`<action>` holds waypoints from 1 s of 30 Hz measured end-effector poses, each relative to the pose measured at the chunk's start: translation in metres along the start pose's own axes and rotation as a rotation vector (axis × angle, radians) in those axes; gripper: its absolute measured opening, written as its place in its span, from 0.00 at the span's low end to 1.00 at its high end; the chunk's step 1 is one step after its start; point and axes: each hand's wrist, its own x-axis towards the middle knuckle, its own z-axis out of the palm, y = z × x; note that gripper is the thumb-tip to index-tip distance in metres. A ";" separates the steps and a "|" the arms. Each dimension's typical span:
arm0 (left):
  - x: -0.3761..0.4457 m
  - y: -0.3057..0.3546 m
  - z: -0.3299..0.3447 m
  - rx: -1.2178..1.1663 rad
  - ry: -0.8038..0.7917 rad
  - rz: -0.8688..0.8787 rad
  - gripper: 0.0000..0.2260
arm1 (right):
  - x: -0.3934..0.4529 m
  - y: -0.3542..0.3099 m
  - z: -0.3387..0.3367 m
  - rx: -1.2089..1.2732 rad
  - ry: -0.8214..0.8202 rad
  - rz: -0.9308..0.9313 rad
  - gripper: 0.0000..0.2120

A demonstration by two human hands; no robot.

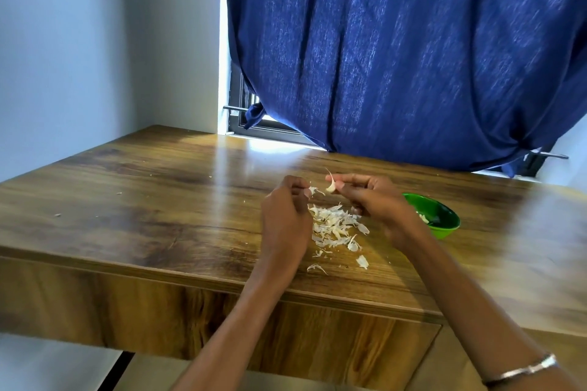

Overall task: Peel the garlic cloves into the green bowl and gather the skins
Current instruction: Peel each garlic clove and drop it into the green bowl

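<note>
Above the wooden table [133, 200], my right hand [371, 200] pinches a garlic clove [331, 186] between thumb and fingertips, a thin curl of skin sticking up from its top. My left hand [286, 216] is just beside it, fingers curled, pinching a torn scrap of skin [313, 190] at the fingertips; how much of that scrap lies inside my fingers I cannot see. Below and between both hands, the pile of skins [336, 227] lies loose on the wood, with a few stray flakes nearer the table's front edge and tiny bits far off to the left. My right wrist covers the near left side of the green bowl [444, 225], which sits on the table to the right of the pile. Inside it I make out something pale and a dark shape, too small and too hidden to name. A bracelet [524, 370] rings my right forearm. Behind the table hangs a blue curtain [413, 57], covering most of the window [251, 124].
</note>
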 end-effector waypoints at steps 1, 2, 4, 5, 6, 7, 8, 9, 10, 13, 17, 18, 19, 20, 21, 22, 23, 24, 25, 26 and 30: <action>0.000 0.001 0.001 -0.034 -0.035 0.018 0.06 | -0.004 0.003 -0.001 0.053 0.002 0.023 0.07; 0.000 0.002 0.002 -0.071 -0.070 0.032 0.07 | -0.008 0.006 0.000 0.101 0.002 0.047 0.06; 0.000 0.004 0.002 -0.116 -0.127 0.058 0.11 | -0.013 0.012 0.002 0.187 -0.005 0.108 0.05; 0.000 0.005 0.002 -0.126 -0.141 0.071 0.13 | -0.015 0.014 0.003 0.230 -0.007 0.138 0.05; 0.000 0.006 0.003 -0.135 -0.140 0.084 0.14 | -0.017 0.016 0.003 0.267 -0.016 0.155 0.05; -0.001 0.006 0.003 -0.143 -0.127 0.093 0.15 | -0.018 0.018 0.004 0.285 -0.035 0.154 0.06; -0.001 0.006 0.002 -0.148 -0.108 0.101 0.16 | -0.019 0.019 0.004 0.290 -0.063 0.141 0.06; -0.001 0.007 0.003 -0.146 -0.095 0.107 0.16 | -0.021 0.020 0.004 0.297 -0.088 0.120 0.06; -0.001 0.006 0.002 -0.145 -0.094 0.110 0.16 | -0.022 0.021 0.004 0.307 -0.102 0.105 0.06; -0.001 0.006 0.002 -0.151 -0.146 0.124 0.17 | -0.025 0.023 0.003 0.345 -0.081 0.097 0.04; -0.002 0.006 0.004 -0.155 -0.195 0.185 0.16 | -0.028 0.027 0.001 0.361 -0.070 0.073 0.05; -0.002 0.006 0.004 -0.157 -0.200 0.199 0.16 | -0.029 0.027 0.001 0.352 -0.073 0.067 0.06; -0.002 0.005 0.004 -0.155 -0.211 0.213 0.16 | -0.030 0.028 0.002 0.346 -0.072 0.065 0.05; -0.002 0.004 0.004 -0.150 -0.227 0.230 0.17 | -0.030 0.028 0.002 0.342 -0.066 0.065 0.05; -0.002 0.003 0.005 -0.141 -0.246 0.247 0.18 | -0.029 0.029 0.002 0.345 -0.057 0.070 0.05; -0.002 0.003 0.005 -0.135 -0.260 0.263 0.18 | -0.029 0.030 0.003 0.350 -0.055 0.076 0.05; -0.003 0.003 0.005 -0.133 -0.264 0.279 0.18 | -0.029 0.031 0.003 0.354 -0.060 0.079 0.05; -0.003 0.004 0.005 -0.135 -0.259 0.297 0.18 | -0.028 0.031 0.003 0.357 -0.071 0.075 0.06; -0.003 0.004 0.005 -0.140 -0.247 0.312 0.17 | -0.028 0.031 0.003 0.354 -0.087 0.065 0.05; -0.003 0.005 0.005 -0.145 -0.237 0.322 0.16 | -0.029 0.031 0.003 0.352 -0.106 0.048 0.05; -0.003 0.005 0.006 -0.169 -0.228 0.330 0.12 | -0.031 0.030 0.004 0.351 -0.154 -0.013 0.15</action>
